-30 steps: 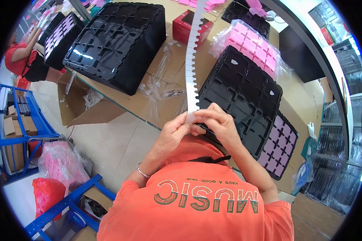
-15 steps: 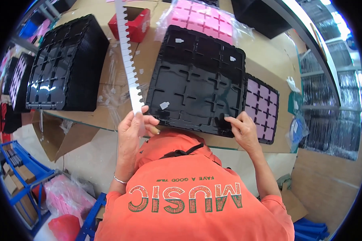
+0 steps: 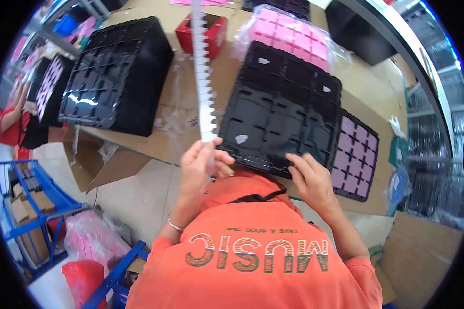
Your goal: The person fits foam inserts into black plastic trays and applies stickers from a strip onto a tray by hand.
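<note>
My left hand is closed on the lower end of a long white strip of stickers, which rises away from me with a notched right edge. In front of me a black plastic tray, divided into square compartments, lies tilted on the table. Small white stickers are on it: one at the far left, one at the far right, one at the near left. My right hand is at the tray's near right edge, fingers bent and pinched together; whatever its fingertips cover is hidden.
Stacked black trays stand on the left, beside a red box. Pink-filled trays lie at the back and right. A blue cart stands at lower left. Another person's arm shows at far left.
The view has swung, so the scene sits further right. My right hand has shifted a little left along the tray's near edge. My left hand still holds the strip.
</note>
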A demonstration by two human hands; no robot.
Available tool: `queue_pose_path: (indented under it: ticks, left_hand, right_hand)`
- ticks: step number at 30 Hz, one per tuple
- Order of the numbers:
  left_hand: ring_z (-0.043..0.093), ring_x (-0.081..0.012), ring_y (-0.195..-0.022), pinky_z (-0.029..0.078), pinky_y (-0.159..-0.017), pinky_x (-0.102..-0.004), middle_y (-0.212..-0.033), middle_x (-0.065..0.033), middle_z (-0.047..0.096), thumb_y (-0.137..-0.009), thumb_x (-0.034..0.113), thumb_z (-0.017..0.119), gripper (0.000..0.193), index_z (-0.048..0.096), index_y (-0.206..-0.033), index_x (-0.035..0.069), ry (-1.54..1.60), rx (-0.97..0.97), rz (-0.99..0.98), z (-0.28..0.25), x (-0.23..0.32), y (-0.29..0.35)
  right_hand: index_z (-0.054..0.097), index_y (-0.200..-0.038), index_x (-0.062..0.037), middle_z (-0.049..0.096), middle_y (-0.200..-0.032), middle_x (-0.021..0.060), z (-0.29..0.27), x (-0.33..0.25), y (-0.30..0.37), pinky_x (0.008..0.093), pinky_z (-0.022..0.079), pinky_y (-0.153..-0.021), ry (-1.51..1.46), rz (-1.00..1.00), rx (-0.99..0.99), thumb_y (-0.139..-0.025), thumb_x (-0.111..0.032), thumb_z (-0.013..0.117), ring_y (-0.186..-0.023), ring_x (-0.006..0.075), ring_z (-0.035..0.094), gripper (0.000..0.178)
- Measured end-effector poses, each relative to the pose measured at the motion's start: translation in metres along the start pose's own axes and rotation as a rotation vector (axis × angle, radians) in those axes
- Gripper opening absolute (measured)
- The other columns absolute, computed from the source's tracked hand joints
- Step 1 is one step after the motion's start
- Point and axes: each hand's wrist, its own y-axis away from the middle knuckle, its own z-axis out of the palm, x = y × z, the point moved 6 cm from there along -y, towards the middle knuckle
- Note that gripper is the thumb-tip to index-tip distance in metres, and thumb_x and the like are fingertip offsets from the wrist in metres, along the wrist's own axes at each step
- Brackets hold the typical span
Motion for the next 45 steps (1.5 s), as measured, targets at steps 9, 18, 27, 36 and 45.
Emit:
queue_pose_path:
  ticks: [9,18,27,36,45]
  left_hand:
    - [0.065,-0.0169,-0.06,0.049,-0.053,-0.025,-0.083,-0.0129,0.067,-0.102,0.019,0.041,0.026,0.053,-0.11,-0.002,0.074,-0.071,0.023,-0.004,-0.002,0.015]
    - [0.064,-0.0171,-0.059,0.051,-0.052,-0.0297,-0.077,-0.0108,0.067,-0.098,0.011,0.049,0.016,0.057,-0.101,-0.003,-0.43,0.112,0.327,-0.02,0.004,0.018]
    - [0.063,-0.028,-0.06,0.049,-0.053,-0.0376,-0.068,-0.012,0.061,-0.088,0.009,0.059,0.015,0.059,-0.101,0.001,-1.38,0.455,0.881,-0.031,0.017,0.002]
    - [0.057,-0.029,-0.091,0.047,-0.078,-0.0385,-0.096,-0.0114,0.059,-0.077,0.012,0.073,0.028,0.064,-0.103,0.003,-1.229,0.302,0.995,0.062,0.065,-0.029]
    - [0.059,-0.0286,-0.085,0.051,-0.073,-0.0399,-0.085,-0.009,0.059,-0.076,0.017,0.071,0.013,0.069,-0.083,0.006,-1.511,-0.444,1.021,0.282,-0.038,-0.209]
  right_hand:
    - [0.064,-0.105,-0.0014,0.064,-0.088,0.0022,0.108,-0.053,-0.114,0.0204,0.041,-0.06,-0.958,0.431,-0.615,-0.088,-0.026,0.067,-0.069,0.0065,0.052,0.03]
    - [0.066,-0.088,-0.0016,0.061,-0.073,0.0023,0.118,-0.061,-0.122,0.0245,0.041,-0.055,-0.781,0.442,-0.634,-0.085,-0.026,0.07,-0.062,0.0077,0.05,0.025]
    - [0.063,-0.082,-0.0036,0.046,-0.065,-0.0041,0.127,-0.048,-0.119,0.0214,0.026,-0.045,-1.054,0.733,-0.756,-0.087,-0.022,0.068,-0.053,0.0045,0.035,0.02]
    - [0.064,-0.094,-0.0018,0.047,-0.068,-0.0045,0.007,0.081,-0.08,0.0194,0.027,-0.047,-1.127,0.777,-0.129,-0.085,-0.018,0.068,-0.055,0.0033,0.038,0.019]
    - [0.063,-0.087,-0.0071,0.049,-0.064,-0.0064,-0.067,0.221,0.009,0.0192,0.029,-0.046,-1.171,0.881,0.358,-0.086,-0.019,0.069,-0.053,0.0021,0.041,0.013]
